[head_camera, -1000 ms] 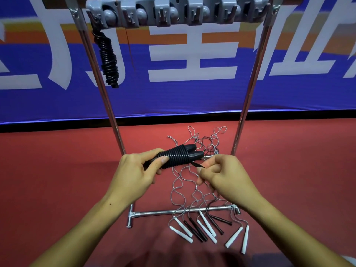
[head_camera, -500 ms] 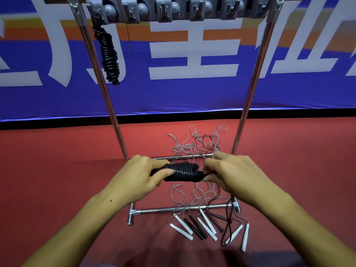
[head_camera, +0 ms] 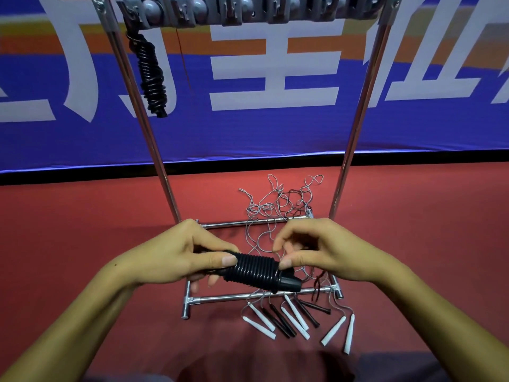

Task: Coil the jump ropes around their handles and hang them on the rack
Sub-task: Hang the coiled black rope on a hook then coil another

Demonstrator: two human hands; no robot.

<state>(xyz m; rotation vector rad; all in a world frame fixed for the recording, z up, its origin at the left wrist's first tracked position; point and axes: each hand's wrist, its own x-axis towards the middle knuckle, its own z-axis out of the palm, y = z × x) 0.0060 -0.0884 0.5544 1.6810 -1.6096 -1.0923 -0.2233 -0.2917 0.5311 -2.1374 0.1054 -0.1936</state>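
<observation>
While the left hand (head_camera: 176, 260) grips one end of the coiled black jump rope (head_camera: 259, 271), the right hand (head_camera: 319, 252) pinches its other end between thumb and curled fingers, above the rack's (head_camera: 355, 128) lower bars. Below them loose ropes (head_camera: 278, 210) tangle across the base, their white and black handles (head_camera: 292, 318) fanned over the near bar. Another coiled rope (head_camera: 151, 75) hangs from the grey hook strip (head_camera: 248, 9) at the top left corner. Red floor (head_camera: 82, 230) meets a blue banner (head_camera: 248, 128) behind.

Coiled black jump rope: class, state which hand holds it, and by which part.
The left hand grips the coiled black jump rope by its left handle end; the right hand pinches its right end with its thumb.
</observation>
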